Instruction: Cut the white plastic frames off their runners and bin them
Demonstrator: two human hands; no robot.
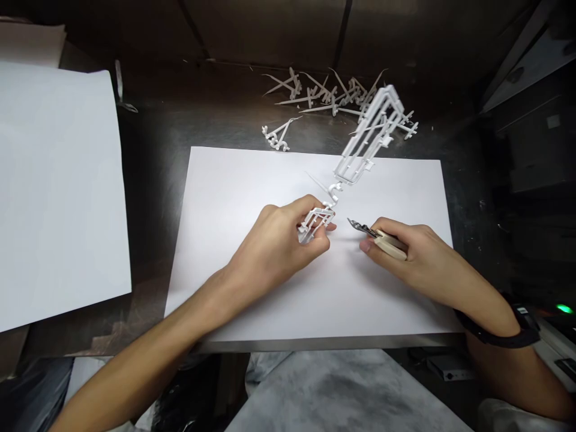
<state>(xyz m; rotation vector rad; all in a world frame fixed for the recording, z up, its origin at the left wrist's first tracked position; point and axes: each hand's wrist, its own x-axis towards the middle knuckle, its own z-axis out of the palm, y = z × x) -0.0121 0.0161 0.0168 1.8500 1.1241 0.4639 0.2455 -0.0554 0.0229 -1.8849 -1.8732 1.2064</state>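
My left hand (288, 237) is closed on a white plastic sprue with frame-shaped moulded parts (360, 159). The smaller frame end lies between its thumb and fingers, and the longer frame end sticks up and away to the right. A thin runner and a curled connector join the two ends. My right hand (414, 252) is wrapped round a pair of nippers (387, 243) with cream handles. The metal jaws point left toward the sprue, a short gap away from it. Both hands are above a white sheet of paper (234, 192). Fingers partly hide the small frame.
Several cut white sprue pieces (333, 99) lie heaped on the dark metal table (153, 132) beyond the sheet. One separate sprue piece (278, 137) lies nearer. At left are another white sheet (58, 192) and a thin metal tool (120, 90). The table's front edge (333, 343) runs below my hands.
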